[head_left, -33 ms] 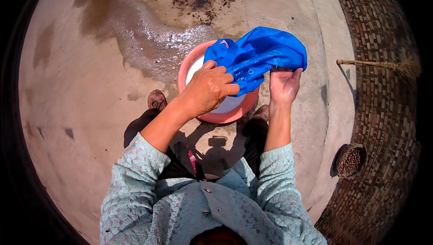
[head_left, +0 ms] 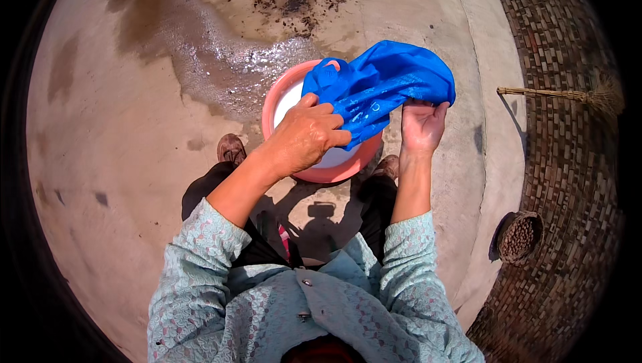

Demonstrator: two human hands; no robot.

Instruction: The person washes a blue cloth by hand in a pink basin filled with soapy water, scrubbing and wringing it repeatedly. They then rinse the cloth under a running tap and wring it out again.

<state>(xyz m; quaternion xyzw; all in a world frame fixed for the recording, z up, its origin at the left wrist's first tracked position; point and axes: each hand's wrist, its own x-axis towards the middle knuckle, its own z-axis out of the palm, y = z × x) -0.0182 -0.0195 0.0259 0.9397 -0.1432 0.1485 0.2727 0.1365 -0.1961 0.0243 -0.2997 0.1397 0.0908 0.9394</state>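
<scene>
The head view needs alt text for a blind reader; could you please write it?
A person's left hand grips a bunched, bright blue cloth while the open right hand is under its right end, above a round pink basin of whitish liquid. A wet patch spreads over the pale ground; a straw broom is at right.

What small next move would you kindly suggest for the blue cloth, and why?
Perhaps lower the blue cloth into the pink basin: the left hand grips it over the whitish contents, while its end at the right hand extends beyond the basin.
</scene>
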